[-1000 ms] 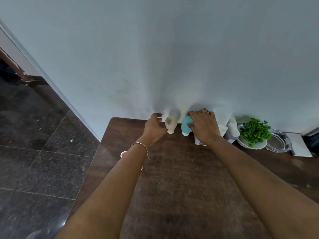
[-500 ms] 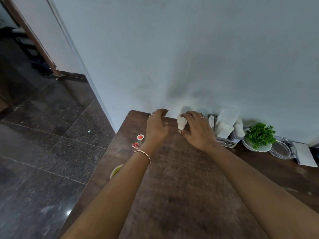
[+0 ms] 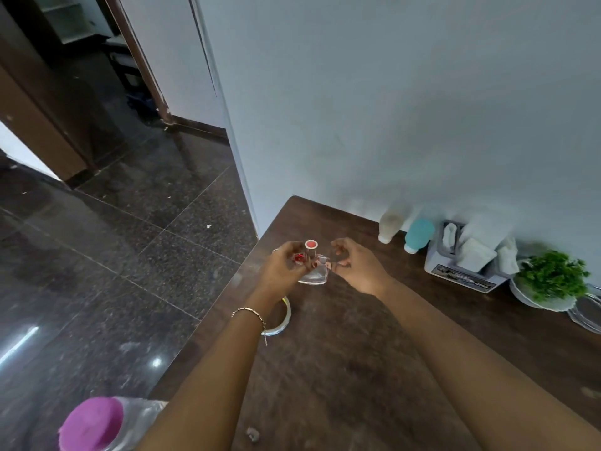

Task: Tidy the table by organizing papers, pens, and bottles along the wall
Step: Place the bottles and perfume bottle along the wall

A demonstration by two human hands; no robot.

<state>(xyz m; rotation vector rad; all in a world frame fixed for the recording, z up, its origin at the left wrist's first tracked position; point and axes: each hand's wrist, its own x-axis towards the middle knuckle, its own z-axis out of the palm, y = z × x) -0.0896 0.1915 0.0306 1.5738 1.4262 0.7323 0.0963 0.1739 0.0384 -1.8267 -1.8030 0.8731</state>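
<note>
Grips the clear bottle (image 3: 313,275) in the left hand (image 3: 283,268), curls the right hand (image 3: 361,270) beside it, hold unclear, presumably bound for the far wall (image 3: 422,125).

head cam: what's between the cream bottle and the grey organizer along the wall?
Just the teal bottle, between the cream bottle and grey organizer; shown in the head view.

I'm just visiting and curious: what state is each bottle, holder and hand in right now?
clear glass bottle: upright, capped, near the table's left edge.
left hand: fingers curled round the clear glass bottle.
right hand: fingers curled at its shoulder; grip unclear.
cream bottle: cap down, by the wall.
teal bottle: cap down, beside it.
purple-capped bottle: closed.
napkin holder: filled with napkins.
</note>
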